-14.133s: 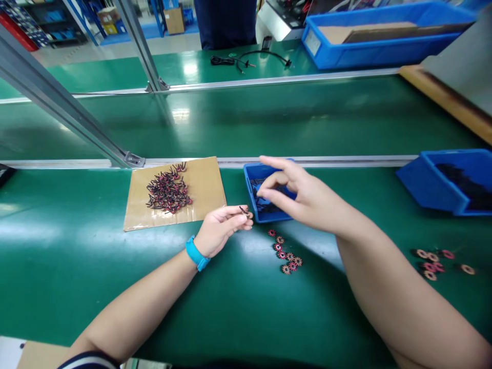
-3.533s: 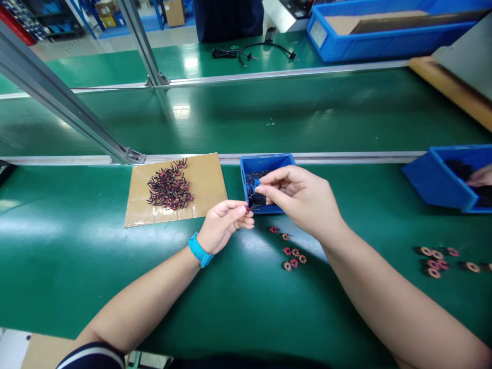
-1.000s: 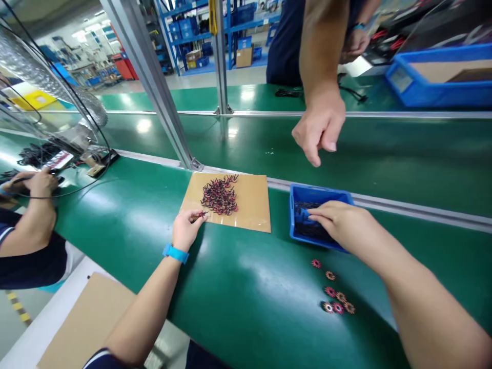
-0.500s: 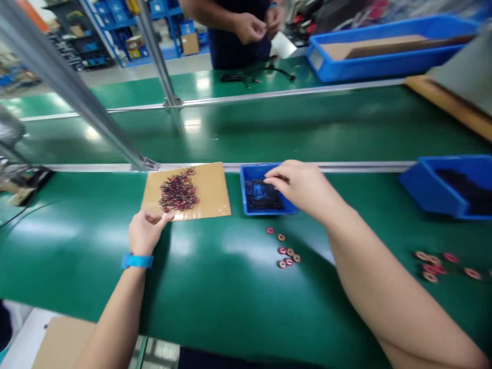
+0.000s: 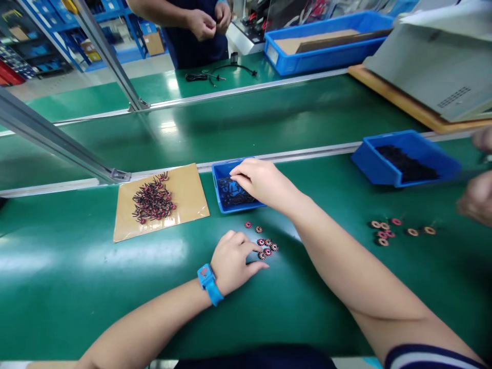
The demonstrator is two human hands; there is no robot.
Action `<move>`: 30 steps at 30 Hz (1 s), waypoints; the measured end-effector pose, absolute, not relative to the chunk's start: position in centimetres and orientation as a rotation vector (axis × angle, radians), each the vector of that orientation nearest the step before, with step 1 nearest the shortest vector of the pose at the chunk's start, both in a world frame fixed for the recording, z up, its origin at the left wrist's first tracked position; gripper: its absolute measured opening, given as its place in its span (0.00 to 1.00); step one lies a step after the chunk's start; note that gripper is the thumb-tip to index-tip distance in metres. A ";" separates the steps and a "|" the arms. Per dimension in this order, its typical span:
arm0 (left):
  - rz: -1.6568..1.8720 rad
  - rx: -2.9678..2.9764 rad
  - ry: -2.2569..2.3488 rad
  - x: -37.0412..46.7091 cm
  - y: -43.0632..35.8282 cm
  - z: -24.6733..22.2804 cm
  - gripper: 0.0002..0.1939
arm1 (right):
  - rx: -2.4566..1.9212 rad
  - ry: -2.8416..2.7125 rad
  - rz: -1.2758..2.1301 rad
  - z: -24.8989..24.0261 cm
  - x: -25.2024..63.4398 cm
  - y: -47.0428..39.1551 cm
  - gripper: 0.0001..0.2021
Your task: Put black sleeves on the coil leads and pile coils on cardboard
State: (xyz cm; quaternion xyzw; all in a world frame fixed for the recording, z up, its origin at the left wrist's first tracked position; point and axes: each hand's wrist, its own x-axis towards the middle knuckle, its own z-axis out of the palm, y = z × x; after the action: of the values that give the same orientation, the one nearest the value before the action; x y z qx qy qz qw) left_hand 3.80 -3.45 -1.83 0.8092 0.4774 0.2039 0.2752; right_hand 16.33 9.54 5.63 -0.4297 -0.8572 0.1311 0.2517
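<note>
My left hand [image 5: 235, 260], with a blue band at the wrist, has thumb and forefinger apart beside several small red and copper-coloured rings [image 5: 268, 251] on the green table. Over a small blue bin [image 5: 239, 207] of dark pieces, my right hand [image 5: 255, 180] has its fingertips pinched together; what they hold, if anything, is too small to make out. To the left, a tan sheet [image 5: 188, 197] bears a pile of small red and black parts [image 5: 154, 201].
Metal posts [image 5: 57, 138] rise at the left. A larger blue bin [image 5: 409, 159] of black pieces and more rings [image 5: 383, 234] are at the right, near another person's hands [image 5: 478, 197]. Across the table, a person stands by a long blue tray [image 5: 326, 43].
My left hand has moved right from the tan sheet's edge to the rings, its fingers now apart. My right hand stays over the small bin. The view has shifted right, showing hands at the right edge.
</note>
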 end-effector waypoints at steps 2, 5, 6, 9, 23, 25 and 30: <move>0.600 2.107 1.226 3.8 -3.3 -1.8 0.10 | -1.150 -2.293 0.357 5.7 16.4 9.5 0.09; 0.767 1.773 1.142 2.5 -2.8 -1.3 0.07 | -1.105 -2.188 0.428 5.8 16.2 9.3 0.07; 0.845 1.613 1.116 1.9 -2.5 -1.2 0.08 | -1.101 -2.126 0.499 5.8 16.0 9.1 0.06; 1.080 1.207 1.064 0.1 -1.1 -0.8 0.12 | -1.145 -1.879 0.820 6.1 15.4 8.4 0.05; 1.239 0.527 0.842 -0.9 1.5 -0.3 0.14 | -1.190 -1.768 0.857 5.3 13.6 6.5 0.04; 1.249 0.528 0.839 -1.0 1.5 -0.3 0.14 | -1.203 -1.778 0.828 5.3 13.4 6.4 0.03; 1.214 0.476 0.790 -1.2 1.6 -0.5 0.14 | -1.206 -1.763 0.784 5.3 13.3 6.3 0.02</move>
State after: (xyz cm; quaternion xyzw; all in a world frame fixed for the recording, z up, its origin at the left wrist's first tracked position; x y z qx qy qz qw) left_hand -1.20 1.56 -0.52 0.2155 0.3577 0.5500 0.7233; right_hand 13.27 6.27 5.26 -0.4813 -0.7031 0.3127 0.4198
